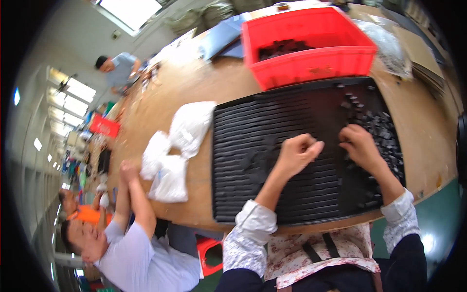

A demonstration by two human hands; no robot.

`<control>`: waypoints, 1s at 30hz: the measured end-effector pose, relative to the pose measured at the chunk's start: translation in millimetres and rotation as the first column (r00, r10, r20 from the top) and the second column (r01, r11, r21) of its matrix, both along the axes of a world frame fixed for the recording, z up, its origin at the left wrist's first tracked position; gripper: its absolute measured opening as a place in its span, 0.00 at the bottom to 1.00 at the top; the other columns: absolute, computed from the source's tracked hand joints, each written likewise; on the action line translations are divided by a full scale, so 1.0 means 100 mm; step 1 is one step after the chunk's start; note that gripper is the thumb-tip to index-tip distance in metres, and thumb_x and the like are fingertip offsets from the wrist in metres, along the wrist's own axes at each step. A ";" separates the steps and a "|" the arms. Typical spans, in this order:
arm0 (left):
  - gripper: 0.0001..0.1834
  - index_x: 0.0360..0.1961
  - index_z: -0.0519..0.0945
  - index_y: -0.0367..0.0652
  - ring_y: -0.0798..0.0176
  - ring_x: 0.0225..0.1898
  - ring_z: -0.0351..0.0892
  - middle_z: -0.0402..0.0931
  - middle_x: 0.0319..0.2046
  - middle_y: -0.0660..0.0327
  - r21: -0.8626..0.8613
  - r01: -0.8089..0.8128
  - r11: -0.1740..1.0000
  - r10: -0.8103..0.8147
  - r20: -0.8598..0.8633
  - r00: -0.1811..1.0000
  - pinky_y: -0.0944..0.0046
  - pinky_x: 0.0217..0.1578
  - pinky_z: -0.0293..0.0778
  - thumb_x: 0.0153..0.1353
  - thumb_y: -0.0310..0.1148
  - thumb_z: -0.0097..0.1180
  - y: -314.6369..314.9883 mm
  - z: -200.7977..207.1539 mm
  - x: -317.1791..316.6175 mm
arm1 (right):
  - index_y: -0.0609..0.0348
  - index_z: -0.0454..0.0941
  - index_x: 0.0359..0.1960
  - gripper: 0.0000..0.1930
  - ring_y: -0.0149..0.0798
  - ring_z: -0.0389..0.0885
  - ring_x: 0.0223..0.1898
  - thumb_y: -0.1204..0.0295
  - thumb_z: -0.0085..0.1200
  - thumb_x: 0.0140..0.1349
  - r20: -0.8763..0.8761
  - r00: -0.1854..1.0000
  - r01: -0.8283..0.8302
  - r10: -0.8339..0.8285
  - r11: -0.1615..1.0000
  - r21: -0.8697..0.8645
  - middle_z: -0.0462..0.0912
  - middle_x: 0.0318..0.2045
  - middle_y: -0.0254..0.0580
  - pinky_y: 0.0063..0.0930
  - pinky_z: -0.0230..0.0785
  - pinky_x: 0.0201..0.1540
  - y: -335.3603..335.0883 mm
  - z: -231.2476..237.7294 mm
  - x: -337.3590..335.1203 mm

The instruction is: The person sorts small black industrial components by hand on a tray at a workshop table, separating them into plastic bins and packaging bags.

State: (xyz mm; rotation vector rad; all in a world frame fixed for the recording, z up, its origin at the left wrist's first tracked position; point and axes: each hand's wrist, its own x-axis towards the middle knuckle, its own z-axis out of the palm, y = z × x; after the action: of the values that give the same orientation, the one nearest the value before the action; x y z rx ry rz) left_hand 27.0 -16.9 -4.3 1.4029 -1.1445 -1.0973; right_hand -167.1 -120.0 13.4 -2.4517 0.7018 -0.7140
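A large black tray (323,194) lies on the table in front of me. Long parallel rows of small black pieces (262,182) fill its left and middle part. Loose small black blocks (382,131) are heaped along its right side. Over the middle of the tray is my left hand (297,155), fingers curled and thumb against them; anything in it is too small to make out. My right hand (359,145) reaches in at the left edge of the loose blocks, its fingers bent in a pinch. Whatever those fingertips hold is hidden.
Behind the tray stands a red bin (311,68) with black pieces inside. White plastic bags (189,129) lie left of the tray on the wooden table (170,85). Cardboard sheets (421,58) sit at the far right. A person (141,238) sits close on my left; others work farther off.
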 end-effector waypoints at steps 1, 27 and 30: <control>0.09 0.28 0.73 0.37 0.75 0.25 0.72 0.74 0.24 0.63 -0.076 0.012 0.997 -0.011 0.004 1.000 0.74 0.25 0.69 0.55 0.29 0.60 -0.03 -0.02 -0.05 | 0.61 0.69 0.25 0.08 0.44 0.73 0.30 0.82 0.56 0.46 0.025 0.999 0.036 -0.038 0.996 0.076 0.71 0.24 0.42 0.32 0.65 0.33 0.03 0.05 0.00; 0.14 0.31 0.75 0.32 0.70 0.26 0.77 0.77 0.24 0.58 -0.105 0.082 0.991 -0.109 -0.290 0.951 0.70 0.29 0.74 0.47 0.28 0.67 -0.06 -0.04 -0.17 | 0.59 0.76 0.36 0.08 0.19 0.66 0.29 0.70 0.52 0.56 0.256 0.966 -0.229 0.039 0.593 0.772 0.72 0.28 0.25 0.14 0.57 0.31 0.31 0.14 0.05; 0.15 0.30 0.76 0.32 0.70 0.27 0.77 0.77 0.24 0.59 -0.110 0.076 0.991 -0.104 -0.271 0.957 0.70 0.30 0.74 0.45 0.28 0.68 -0.04 0.00 -0.19 | 0.58 0.75 0.37 0.08 0.19 0.68 0.31 0.69 0.51 0.59 0.265 0.964 -0.190 -0.036 0.604 0.774 0.72 0.29 0.25 0.13 0.59 0.33 0.23 0.09 0.00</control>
State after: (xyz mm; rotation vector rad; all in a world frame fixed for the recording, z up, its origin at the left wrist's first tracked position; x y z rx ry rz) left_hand 7.8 -20.7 -4.1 1.0900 -1.0520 -1.2407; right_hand -167.6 -97.4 22.4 -1.5072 0.6186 -0.5023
